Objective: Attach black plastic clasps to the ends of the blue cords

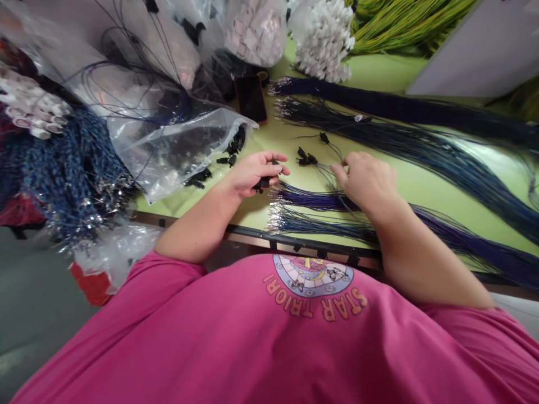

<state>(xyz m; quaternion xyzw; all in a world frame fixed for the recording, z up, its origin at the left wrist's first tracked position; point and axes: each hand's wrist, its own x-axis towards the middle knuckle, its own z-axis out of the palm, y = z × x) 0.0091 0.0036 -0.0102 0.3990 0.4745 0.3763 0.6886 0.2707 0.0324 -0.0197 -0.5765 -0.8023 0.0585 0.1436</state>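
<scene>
While the left hand [255, 169] loosely grips black plastic connectors [263, 183], probably palmed to spare its fingertips, the right hand [367, 177], grip indeterminable, adjoins connector-tipped wires [334, 148].

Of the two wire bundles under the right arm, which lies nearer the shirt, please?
The dark blue bundle, running closest to the table's front edge; the purple bundle lies just beyond it.
</scene>
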